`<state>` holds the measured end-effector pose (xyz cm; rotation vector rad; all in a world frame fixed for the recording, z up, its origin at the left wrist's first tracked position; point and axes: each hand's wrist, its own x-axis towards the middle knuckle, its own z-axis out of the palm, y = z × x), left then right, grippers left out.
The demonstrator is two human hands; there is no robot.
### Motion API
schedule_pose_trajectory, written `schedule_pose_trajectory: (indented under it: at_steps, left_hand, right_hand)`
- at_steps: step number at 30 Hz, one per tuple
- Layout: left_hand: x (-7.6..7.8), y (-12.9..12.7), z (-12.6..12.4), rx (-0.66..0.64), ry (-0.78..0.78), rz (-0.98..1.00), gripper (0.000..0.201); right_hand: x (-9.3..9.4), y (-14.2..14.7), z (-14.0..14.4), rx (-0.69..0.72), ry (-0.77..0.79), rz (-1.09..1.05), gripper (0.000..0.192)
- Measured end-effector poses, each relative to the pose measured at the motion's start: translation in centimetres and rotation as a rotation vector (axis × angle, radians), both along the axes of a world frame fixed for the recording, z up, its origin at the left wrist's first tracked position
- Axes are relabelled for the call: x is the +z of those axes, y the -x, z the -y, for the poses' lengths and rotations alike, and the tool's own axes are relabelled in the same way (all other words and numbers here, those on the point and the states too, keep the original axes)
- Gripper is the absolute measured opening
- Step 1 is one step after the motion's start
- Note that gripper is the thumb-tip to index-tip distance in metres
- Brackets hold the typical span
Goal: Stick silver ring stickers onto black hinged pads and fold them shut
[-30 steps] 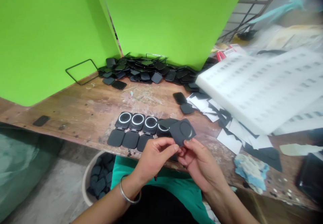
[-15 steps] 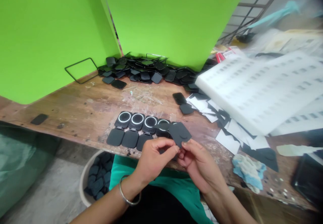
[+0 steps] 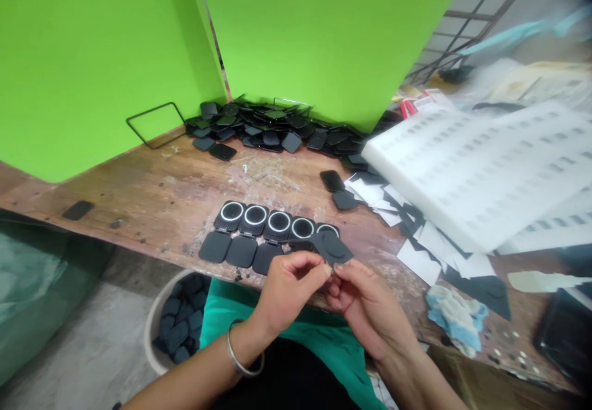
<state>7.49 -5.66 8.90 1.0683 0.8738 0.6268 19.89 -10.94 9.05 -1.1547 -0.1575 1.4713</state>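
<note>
My left hand (image 3: 289,283) and my right hand (image 3: 365,302) meet at the near edge of the wooden bench (image 3: 152,191). Together they pinch a thin black square pad (image 3: 332,248) with a round outline on it, held low over the bench. Just beyond my fingers lies a row of black compact cases (image 3: 266,224) with white rings, their flat lids (image 3: 229,248) folded toward me. The pad covers part of the rightmost case in the row.
A heap of black cases (image 3: 272,129) lies at the back against the green screens. White foam trays (image 3: 481,163) and white and black paper squares (image 3: 416,237) lie at the right, with a blue rag (image 3: 456,314). A bucket of black pieces (image 3: 178,327) stands below the bench.
The black pad has come down and tilted flatter toward the right end of the row. Both hands stayed together at the bench edge, and the view shifted slightly.
</note>
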Motion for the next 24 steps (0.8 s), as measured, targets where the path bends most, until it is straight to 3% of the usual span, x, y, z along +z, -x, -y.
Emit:
schedule_pose_trajectory:
  at_steps: [3,5,6,7,10,12,15,18,21,24]
  left_hand:
    - [0.3,0.1,-0.1,0.048,-0.121,-0.045,0.021]
    - [0.5,0.2,-0.2,0.085,-0.229,-0.096,0.019]
    - [0.6,0.3,-0.1,0.089,-0.265,-0.115,0.019]
    - [0.7,0.3,-0.1,0.081,-0.289,-0.127,0.019]
    - [0.6,0.2,0.3,0.049,-0.362,-0.148,0.019]
    - [0.4,0.1,0.6,0.031,-0.436,-0.158,0.018]
    - [0.2,0.2,0.7,0.002,-0.526,-0.154,0.016]
    - [0.3,0.3,0.7,-0.042,-0.492,-0.129,0.016]
    - [0.4,0.4,0.6,-0.074,-0.382,-0.08,0.016]
    - [0.3,0.6,0.4,-0.08,-0.283,-0.032,0.016]
  right_hand:
    - [0.2,-0.7,1.0,0.255,-0.011,0.125,0.039]
    - [0.8,-1.2,2.0,0.437,-0.016,0.334,0.046]
    - [1.2,-1.3,2.5,0.458,-0.046,0.487,0.047]
    - [1.6,-1.4,2.9,0.413,-0.099,0.664,0.045]
    - [2.4,-1.5,3.3,0.077,-0.299,1.196,0.02]
    - [2.3,-1.6,2.9,-0.009,-0.377,1.397,0.007]
    - [1.8,-1.9,2.2,0.128,-0.434,1.447,0.006]
    - [1.5,-2.0,1.8,0.203,-0.444,1.414,0.013]
    - [1.5,-2.3,1.6,0.161,-0.387,1.368,0.02]
    - [1.5,-4.1,1.5,0.061,-0.221,1.3,0.023]
